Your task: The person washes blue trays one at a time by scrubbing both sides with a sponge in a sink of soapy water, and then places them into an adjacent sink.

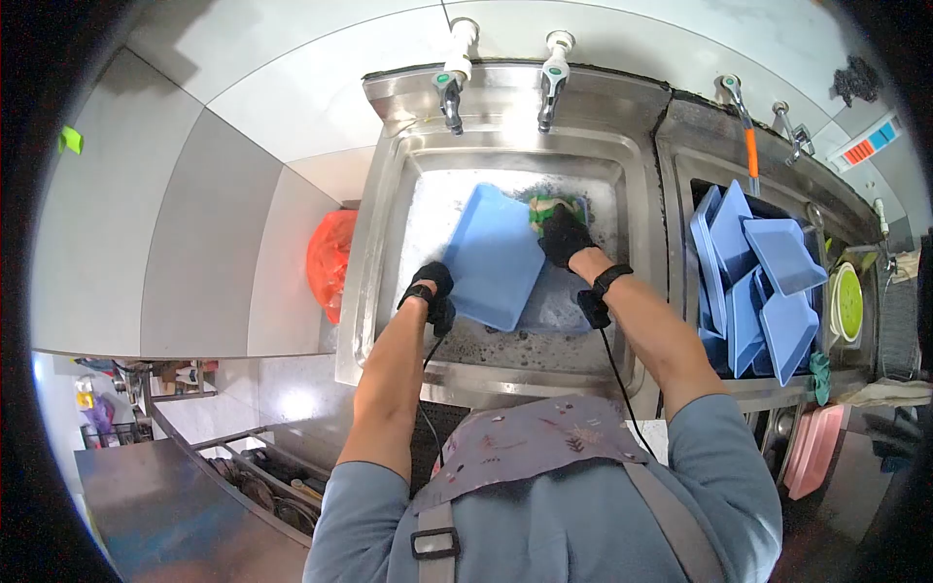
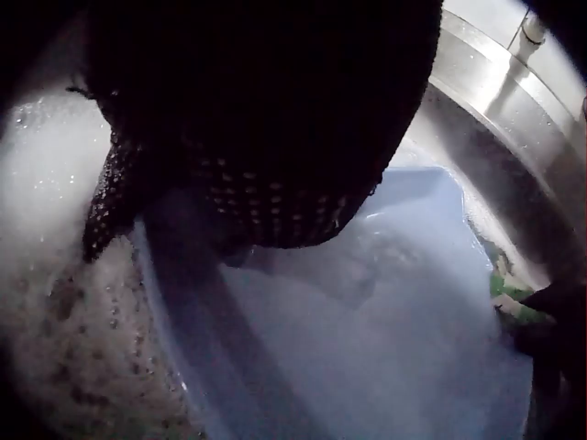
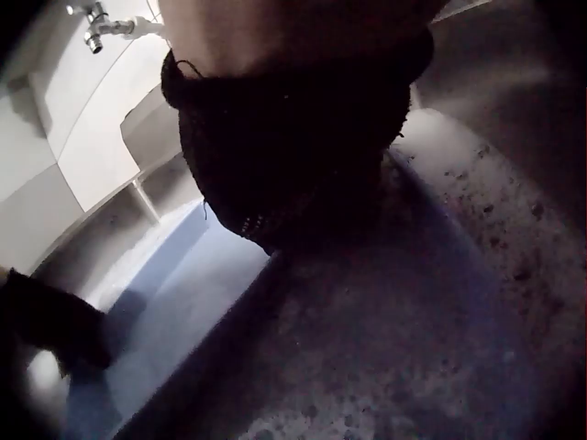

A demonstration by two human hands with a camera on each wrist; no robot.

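Note:
A light blue plastic tray (image 1: 496, 257) is tilted in the foamy water of a steel sink (image 1: 389, 175). My left hand (image 1: 437, 293), in a black dotted glove, grips its left rim; in the left wrist view the glove (image 2: 275, 137) straddles that edge. Just past the tray's right edge, my gloved right hand (image 1: 564, 236) holds a green and cream scrubbing sponge (image 1: 540, 206), its fingers mostly hidden by the glove's dark back. A second blue tray (image 1: 564, 301) lies half sunk in the suds beneath the right forearm.
Two taps (image 1: 552, 87) overhang the sink's back edge. In the right-hand basin, several blue trays (image 1: 782, 255) are piled on end, with a green-lined bowl (image 1: 847, 301) beside them. An orange-red plastic bag (image 1: 330, 262) sits left of the sink. Pink trays (image 1: 814, 449) stand lower right.

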